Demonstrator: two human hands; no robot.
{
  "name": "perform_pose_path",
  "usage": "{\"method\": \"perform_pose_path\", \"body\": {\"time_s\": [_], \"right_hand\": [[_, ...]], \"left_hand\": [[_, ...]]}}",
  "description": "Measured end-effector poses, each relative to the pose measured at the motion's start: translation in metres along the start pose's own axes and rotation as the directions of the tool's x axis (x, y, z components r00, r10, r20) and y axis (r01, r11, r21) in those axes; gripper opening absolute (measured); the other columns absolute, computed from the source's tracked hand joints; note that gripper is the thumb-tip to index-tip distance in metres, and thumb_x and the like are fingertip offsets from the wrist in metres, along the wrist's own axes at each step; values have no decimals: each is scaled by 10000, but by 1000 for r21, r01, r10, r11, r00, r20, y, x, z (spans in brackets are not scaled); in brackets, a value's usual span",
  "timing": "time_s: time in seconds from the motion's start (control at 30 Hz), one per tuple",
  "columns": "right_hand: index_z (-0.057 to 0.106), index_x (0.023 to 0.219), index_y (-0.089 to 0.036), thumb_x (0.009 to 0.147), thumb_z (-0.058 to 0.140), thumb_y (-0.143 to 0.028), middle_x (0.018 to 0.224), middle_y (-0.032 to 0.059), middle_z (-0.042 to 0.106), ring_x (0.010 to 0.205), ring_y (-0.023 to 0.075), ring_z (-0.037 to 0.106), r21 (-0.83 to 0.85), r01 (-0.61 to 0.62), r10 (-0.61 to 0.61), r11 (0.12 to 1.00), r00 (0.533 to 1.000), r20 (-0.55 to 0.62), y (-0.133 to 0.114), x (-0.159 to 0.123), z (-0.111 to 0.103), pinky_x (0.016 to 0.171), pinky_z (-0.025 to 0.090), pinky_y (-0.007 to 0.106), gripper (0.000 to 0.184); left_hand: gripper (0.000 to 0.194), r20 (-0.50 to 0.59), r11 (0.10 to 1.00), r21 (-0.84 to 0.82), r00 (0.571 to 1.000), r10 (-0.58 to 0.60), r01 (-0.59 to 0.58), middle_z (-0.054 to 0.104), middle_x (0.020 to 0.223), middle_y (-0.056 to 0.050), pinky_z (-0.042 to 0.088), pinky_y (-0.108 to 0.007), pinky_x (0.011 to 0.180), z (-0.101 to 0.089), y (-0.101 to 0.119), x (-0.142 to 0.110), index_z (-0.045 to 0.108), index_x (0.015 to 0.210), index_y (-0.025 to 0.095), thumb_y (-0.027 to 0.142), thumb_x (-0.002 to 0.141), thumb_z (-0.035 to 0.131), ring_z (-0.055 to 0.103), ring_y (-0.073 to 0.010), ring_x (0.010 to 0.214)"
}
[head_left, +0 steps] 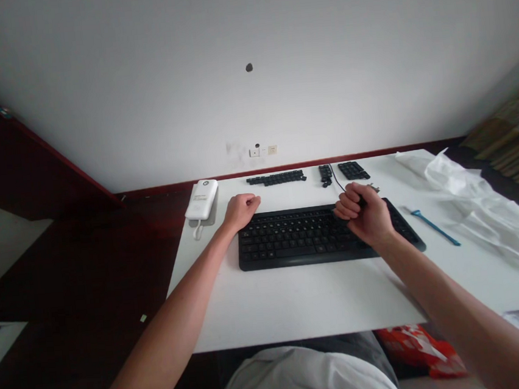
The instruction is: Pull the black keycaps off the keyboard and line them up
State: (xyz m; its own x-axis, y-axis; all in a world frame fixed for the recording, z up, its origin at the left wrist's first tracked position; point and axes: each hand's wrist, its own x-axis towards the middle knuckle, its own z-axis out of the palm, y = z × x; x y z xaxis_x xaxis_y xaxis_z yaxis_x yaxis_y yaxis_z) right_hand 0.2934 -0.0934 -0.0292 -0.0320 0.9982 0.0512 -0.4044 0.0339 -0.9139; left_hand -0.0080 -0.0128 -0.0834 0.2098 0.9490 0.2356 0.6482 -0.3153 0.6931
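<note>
A black keyboard (291, 240) lies flat on the white table in front of me, most of its keys showing in place. My left hand (241, 211) is closed in a loose fist at the keyboard's upper left corner, with nothing visible in it. Over the keyboard's right part, my right hand (366, 213) is closed around a black cable (337, 179), which runs up toward the far table edge. A small metallic end (374, 189) pokes out beside that fist. My right hand hides some of the keys under it.
Loose black keycaps stand in groups (284, 178) (353, 171) along the far edge. A white power bank (202, 200) with a short strap lies at left. To the right are a blue stick-like tool (436, 228) and crumpled white plastic (485, 203). A wall rises behind the table (298, 307).
</note>
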Motion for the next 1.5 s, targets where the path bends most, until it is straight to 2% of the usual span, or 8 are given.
{"method": "perform_pose_path", "body": {"time_s": [0.07,0.17,0.33,0.43,0.6,0.77,1.0,1.5], "right_hand": [[367,668,-248,902,666,-470,601,-60,252,506,129,216,-86,55,-57,995,998,-11,-2,0,0,466,293,289,439],[394,682,-252,896,677,-486,599,-65,242,490,125,164,-139,102,-106,985,994,-18,-3,-2,-1,452,221,301,425],[267,559,-243,901,631,-380,500,-70,149,443,113,97,-33,102,-102,994,995,-2,2,-8,-2,449,108,317,518],[272,531,-242,891,646,-361,489,-72,161,439,100,105,-27,99,-98,995,995,30,9,-10,2,451,86,310,532],[286,521,-243,878,703,-406,490,-75,199,438,81,158,-128,115,-104,985,990,96,21,-12,7,452,105,289,572],[321,525,-240,906,694,-429,500,-66,240,441,85,209,-203,148,-125,968,985,120,31,-11,3,447,132,287,565],[306,516,-239,883,716,-488,488,-64,248,450,83,204,-259,114,-91,959,991,98,35,-11,4,437,137,272,604],[340,483,-246,876,719,-513,443,-54,284,413,85,232,-298,157,-143,942,987,70,35,-10,10,409,156,275,608]], "left_hand": [[466,2,1000,2,1000,-1,1,230,634,37,196,-301,642,0,0,0,271,603,199,457,919,498,250,-107,635],[463,1,1000,4,1000,2,-2,231,634,33,193,-306,642,0,0,0,282,598,198,457,919,495,254,-109,637],[455,-1,1000,22,1000,1,-1,241,629,30,186,-312,643,0,1,1,284,596,198,447,917,488,258,-111,635],[455,-3,1000,30,1000,1,-1,235,629,32,181,-312,641,0,0,1,281,594,199,446,913,491,249,-109,634],[447,-12,1000,16,1000,14,-13,233,632,32,188,-306,641,0,0,1,278,592,198,429,909,494,246,-107,637],[446,-15,1000,16,1000,12,-11,229,629,29,185,-313,637,1,0,1,265,603,200,430,907,496,248,-109,629],[446,-7,1000,22,1000,-1,1,227,636,25,179,-319,638,1,1,0,257,618,204,443,917,486,261,-113,633],[455,-11,999,25,999,-32,32,232,632,23,190,-318,638,0,4,0,253,614,203,447,912,496,264,-114,638]]}}
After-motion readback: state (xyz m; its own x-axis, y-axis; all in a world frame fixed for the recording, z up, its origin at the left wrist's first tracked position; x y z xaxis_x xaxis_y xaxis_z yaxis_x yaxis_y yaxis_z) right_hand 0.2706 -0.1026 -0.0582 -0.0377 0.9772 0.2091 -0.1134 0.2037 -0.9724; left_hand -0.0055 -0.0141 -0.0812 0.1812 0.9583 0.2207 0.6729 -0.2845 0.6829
